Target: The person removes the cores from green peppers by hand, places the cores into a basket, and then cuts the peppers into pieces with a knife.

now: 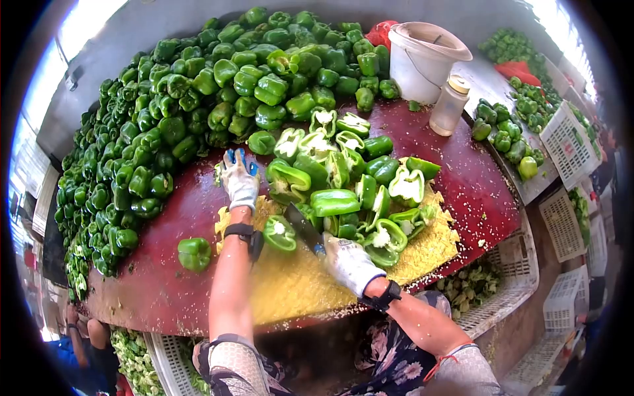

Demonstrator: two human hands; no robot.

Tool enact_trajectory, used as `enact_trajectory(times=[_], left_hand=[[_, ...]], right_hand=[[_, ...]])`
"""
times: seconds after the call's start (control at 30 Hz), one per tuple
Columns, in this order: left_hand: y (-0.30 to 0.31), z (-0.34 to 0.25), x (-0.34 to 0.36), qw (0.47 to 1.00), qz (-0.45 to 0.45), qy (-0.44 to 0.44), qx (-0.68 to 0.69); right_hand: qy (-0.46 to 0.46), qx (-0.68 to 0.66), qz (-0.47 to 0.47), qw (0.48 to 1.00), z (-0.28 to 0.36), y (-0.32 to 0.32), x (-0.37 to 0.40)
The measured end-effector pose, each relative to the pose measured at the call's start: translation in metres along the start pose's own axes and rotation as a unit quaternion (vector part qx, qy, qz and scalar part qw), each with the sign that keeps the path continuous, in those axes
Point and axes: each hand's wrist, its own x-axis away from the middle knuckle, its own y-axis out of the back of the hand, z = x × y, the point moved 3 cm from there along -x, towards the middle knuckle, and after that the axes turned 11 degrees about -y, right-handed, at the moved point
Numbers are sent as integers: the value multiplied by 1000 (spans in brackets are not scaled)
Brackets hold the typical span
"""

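My left hand (pixel 240 179), in a white glove with blue fingertips, reaches forward over the red tabletop with its fingers stretched out and nothing visible in them. Whole green bell peppers lie just beyond it. In my right hand (pixel 350 261), also gloved, is a knife (pixel 304 226), its dark blade pointing up and left between cut peppers. Beside the blade sits a cut green pepper (pixel 279 233) with its pale core showing. Halved peppers (pixel 337 165) are heaped ahead of both hands, partly on a yellow textured mat (pixel 297 290). One whole pepper (pixel 195 254) stands alone left of my forearm.
A large mound of whole peppers (pixel 172 129) covers the back and left. At the back right stand a white bucket (pixel 422 63) and a capped bottle (pixel 450 105). White crates (pixel 522 274) are below the table's right edge. Another person's arm (pixel 76 336) shows lower left.
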Motion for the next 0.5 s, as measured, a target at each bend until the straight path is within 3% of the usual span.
enact_trajectory(times=[0.03,0.07,0.13,0.27,0.4,0.47,0.5], left_hand=[[1,-2,-7,998,-15,-58,5],[5,-6,-17,993,-33,-116,9],[4,-13,-37,988,66,-140,-28],[-26,-11,-73,967,165,-170,93],[-42,-9,-81,974,182,-124,56],[-41,-10,-74,986,130,-95,45],[-41,-8,-68,986,133,-93,44]], right_hand=[[-3,-88,-61,994,-3,-1,2],[-2,-88,-64,994,-2,-4,2],[-3,-189,-146,971,-3,-1,0],[27,-128,-168,977,0,5,8],[-10,-147,-114,983,-6,-2,2],[47,-91,-198,975,-3,1,8],[48,-93,-194,975,-2,2,8]])
